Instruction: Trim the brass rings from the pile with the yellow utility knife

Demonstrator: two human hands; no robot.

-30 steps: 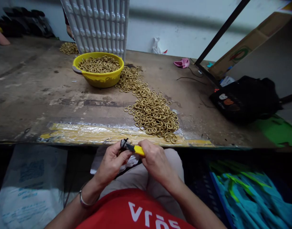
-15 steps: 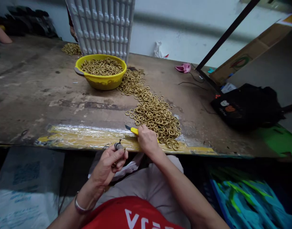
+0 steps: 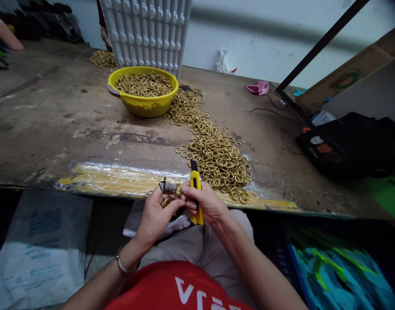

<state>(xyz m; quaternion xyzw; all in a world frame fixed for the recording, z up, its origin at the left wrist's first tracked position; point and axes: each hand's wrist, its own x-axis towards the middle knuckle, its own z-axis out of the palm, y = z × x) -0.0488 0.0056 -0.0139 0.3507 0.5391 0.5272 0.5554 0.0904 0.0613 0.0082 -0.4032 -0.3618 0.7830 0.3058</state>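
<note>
Head view. Two hands, the left hand [image 3: 157, 217] and the right hand [image 3: 212, 206], are meeting in front of the yellow basin [image 3: 149, 106], over the wearer's lap at the near edge of the bench [image 3: 49, 129]. The left hand is curling around a few loose brass rings [image 3: 166, 202]; one of its fingers is wearing a grey wrap [image 3: 169, 187] bound with black ties. The right hand is grasping a yellow cutter [image 3: 195, 177], its dark tip pointing away from the wearer, while thumb and fingers are closing at a brass ring [image 3: 178, 190] by the wrapped fingertip; which hand is bearing that ring, one cannot tell. The basin itself is holding many similar rings. A ring heap [image 3: 217, 157] is spreading from the basin's right side toward the near edge, where yellow tape [image 3: 113, 178] is running in front of the basin. Behind the basin, a grey ribbed panel [image 3: 149, 34] is standing, partly hiding another person's hand [image 3: 106, 38] near a smaller ring pile [image 3: 102, 59]. A pink cloth [image 3: 258, 88] and, farther out, a black bag [image 3: 349, 144] are lying well to the basin's right.
</note>
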